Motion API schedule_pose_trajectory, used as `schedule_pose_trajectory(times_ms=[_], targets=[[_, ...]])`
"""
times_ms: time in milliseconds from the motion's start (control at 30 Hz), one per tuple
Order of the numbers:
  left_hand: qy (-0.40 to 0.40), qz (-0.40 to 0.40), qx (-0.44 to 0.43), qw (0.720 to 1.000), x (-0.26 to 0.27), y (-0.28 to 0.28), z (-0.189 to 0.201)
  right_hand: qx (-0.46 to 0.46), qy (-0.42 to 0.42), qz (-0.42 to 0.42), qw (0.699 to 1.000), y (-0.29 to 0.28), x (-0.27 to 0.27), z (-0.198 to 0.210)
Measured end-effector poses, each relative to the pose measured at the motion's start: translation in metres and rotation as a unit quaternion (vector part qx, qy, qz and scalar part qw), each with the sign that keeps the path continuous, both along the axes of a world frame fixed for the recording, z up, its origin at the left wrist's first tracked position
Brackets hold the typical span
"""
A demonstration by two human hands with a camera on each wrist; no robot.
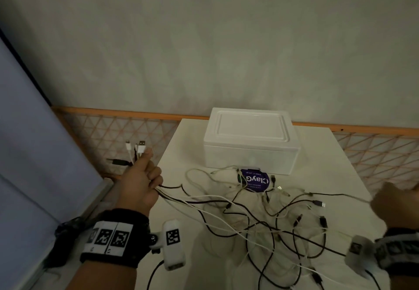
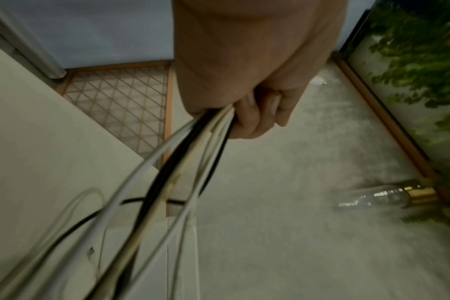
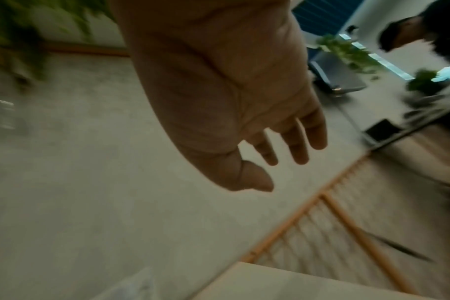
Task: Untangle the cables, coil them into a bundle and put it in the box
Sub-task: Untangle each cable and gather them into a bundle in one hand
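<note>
Cables (image 1: 260,217), black and white, lie in a loose tangle across the table (image 1: 340,153), in front of the box (image 1: 249,140). The box is white, its lid on, and stands at the far side of the table near the wall (image 1: 204,40). A purple round label (image 1: 255,180) lies flat just in front of the box, with cables crossing it.

Left hand (image 1: 141,182), held off the table's left edge, grips a gathered group of cable ends in its fist; several plugs (image 1: 138,148) stick up above the thumb, and the strands trail from the fist back into the tangle. The left wrist view shows the fingers (image 2: 254,119) curled round black and white strands.

Right hand (image 1: 394,201), blurred at the table's right edge, holds nothing; the right wrist view shows its fingers (image 3: 298,146) straight and slightly spread, the palm bare.

A lattice railing (image 1: 127,131) runs behind the table.
</note>
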State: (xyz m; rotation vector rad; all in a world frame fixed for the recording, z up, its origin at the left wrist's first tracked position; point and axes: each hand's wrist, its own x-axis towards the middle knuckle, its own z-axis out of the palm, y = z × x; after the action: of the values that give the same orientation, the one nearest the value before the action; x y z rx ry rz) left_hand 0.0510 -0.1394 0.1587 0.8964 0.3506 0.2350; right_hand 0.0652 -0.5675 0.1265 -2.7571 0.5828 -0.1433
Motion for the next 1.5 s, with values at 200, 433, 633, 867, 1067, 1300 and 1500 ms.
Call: schedule_pose_trajectory(times_ms=[200,433,633,867,1067,1300,1500], targets=[[-0.010,-0.128,-0.015,0.992,-0.007,-0.054,0.001,0.158,0.002,0.328,0.931,0.119,-0.027,0.053],[-0.035,-0.164,-0.005,0.986,-0.016,-0.069,0.019,0.119,0.066,0.494,0.859,0.208,-0.035,0.021],[-0.031,-0.002,-0.098,0.995,-0.017,0.022,0.014,-0.059,0.041,0.324,0.943,0.100,-0.024,0.021],[0.025,0.031,-0.128,0.991,-0.008,0.045,-0.044,-0.012,0.081,0.240,0.967,0.030,-0.044,0.032],[0.057,0.032,-0.116,0.991,0.000,0.050,-0.073,-0.060,0.132,0.134,0.980,-0.025,-0.053,0.044],[0.128,-0.009,-0.082,0.988,-0.012,-0.002,-0.106,-0.061,0.354,0.130,0.924,-0.051,-0.053,0.006],[0.112,-0.136,-0.131,0.976,-0.019,-0.067,-0.097,0.060,0.198,0.296,0.933,0.062,-0.029,0.010]])
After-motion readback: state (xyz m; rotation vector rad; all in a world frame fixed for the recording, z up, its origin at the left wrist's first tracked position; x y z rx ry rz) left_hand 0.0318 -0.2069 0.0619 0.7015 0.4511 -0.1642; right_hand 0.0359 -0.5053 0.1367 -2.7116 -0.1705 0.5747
